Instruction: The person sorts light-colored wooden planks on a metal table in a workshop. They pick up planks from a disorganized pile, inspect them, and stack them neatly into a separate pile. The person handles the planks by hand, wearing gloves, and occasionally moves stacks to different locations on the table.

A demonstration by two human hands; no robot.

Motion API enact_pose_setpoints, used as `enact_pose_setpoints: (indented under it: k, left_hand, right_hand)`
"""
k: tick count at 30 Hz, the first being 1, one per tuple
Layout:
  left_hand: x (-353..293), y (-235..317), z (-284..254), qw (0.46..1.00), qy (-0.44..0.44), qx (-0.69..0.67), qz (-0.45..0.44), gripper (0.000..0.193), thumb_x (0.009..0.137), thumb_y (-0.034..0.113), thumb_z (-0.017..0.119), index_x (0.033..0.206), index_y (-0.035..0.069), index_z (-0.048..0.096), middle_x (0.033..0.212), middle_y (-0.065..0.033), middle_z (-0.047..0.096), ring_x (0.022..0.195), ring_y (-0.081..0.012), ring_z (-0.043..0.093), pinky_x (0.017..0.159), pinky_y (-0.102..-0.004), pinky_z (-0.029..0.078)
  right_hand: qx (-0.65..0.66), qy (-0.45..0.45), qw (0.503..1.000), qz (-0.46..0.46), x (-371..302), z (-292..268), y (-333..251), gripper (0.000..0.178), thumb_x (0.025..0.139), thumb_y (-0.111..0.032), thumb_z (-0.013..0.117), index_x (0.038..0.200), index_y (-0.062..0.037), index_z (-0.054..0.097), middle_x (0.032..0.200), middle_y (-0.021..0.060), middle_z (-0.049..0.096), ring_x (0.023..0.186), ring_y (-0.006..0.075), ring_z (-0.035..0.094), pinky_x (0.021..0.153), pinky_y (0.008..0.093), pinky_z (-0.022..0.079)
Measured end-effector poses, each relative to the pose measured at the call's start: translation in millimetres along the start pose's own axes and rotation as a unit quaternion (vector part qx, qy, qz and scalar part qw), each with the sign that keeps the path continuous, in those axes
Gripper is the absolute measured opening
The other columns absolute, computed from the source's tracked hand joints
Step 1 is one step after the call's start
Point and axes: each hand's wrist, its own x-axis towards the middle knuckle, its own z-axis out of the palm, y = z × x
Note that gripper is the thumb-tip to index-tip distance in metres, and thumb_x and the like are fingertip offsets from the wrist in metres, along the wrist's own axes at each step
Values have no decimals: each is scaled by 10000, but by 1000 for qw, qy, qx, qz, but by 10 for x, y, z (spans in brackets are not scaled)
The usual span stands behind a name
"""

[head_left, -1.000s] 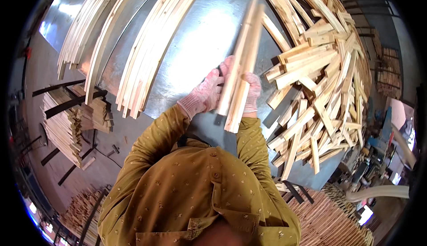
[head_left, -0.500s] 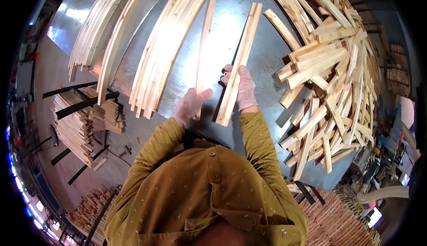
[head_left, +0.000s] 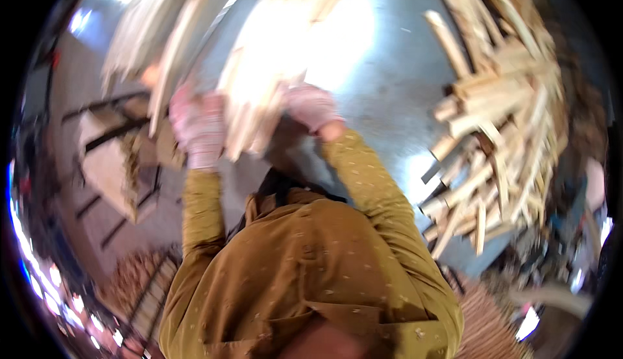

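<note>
A row of pale wooden strips point(head_left: 250, 122) lies side by side on the shiny metal table point(head_left: 396, 67), their near ends toward me. My left hand point(head_left: 198, 125), in a pinkish knit glove, is up against the left side of this row. On the opposite side my right hand point(head_left: 313, 107), gloved alike, touches the row's right edge near its lower end. Motion blur smears the fingers of both hands, and strong glare washes out the middle of the row. Left of my left hand lies a separate long strip point(head_left: 172, 60).
A further group of strips point(head_left: 139, 31) lies at the far left. On the right, a large jumbled heap of wooden pieces point(head_left: 500, 99) covers that side of the table. Below left, stacked strips point(head_left: 107, 158) rest by dark metal bars point(head_left: 117, 135). More wood is piled at lower right point(head_left: 487, 320).
Both hands have moved left, to either side of the middle row. The loose strips I held apart now appear to lie against that row. My view has shifted slightly and is blurred.
</note>
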Motion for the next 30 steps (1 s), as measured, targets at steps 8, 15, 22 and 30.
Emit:
enact_pose_setpoints:
  k: [8,15,22,30]
  left_hand:
    - [574,255,67,975,49,-209,-50,514,998,294,596,1390,-29,516,1263,-208,596,1142,-274,590,998,-384,489]
    - [992,4308,507,875,-259,-334,237,706,884,438,654,1447,38,506,1443,-196,551,1345,-345,514,1127,-411,402]
    - [854,6057,1351,908,-329,-171,197,901,853,608,655,1487,26,387,1444,-221,501,1354,-364,496,1076,-503,451]
    - [397,6450,793,893,-344,-19,288,1124,750,561,816,1557,49,224,1471,-258,468,1339,-373,517,1091,-462,451]
  right_hand:
    - [-127,386,758,510,-915,-1745,1746,841,886,-534,634,1510,-43,356,1479,234,462,1354,420,467,1108,486,410]
    - [38,320,646,692,-1922,-1920,2256,937,791,-380,771,1519,-26,300,1427,256,473,1318,401,499,1051,456,466]
    - [-8,442,810,384,-3736,-1413,1234,747,804,-112,669,1483,11,384,1165,250,642,1127,446,613,962,498,481]
    - [-187,164,799,547,-5918,-1332,2280,852,829,-332,760,1551,-126,356,1316,158,578,1169,330,580,1044,477,421]
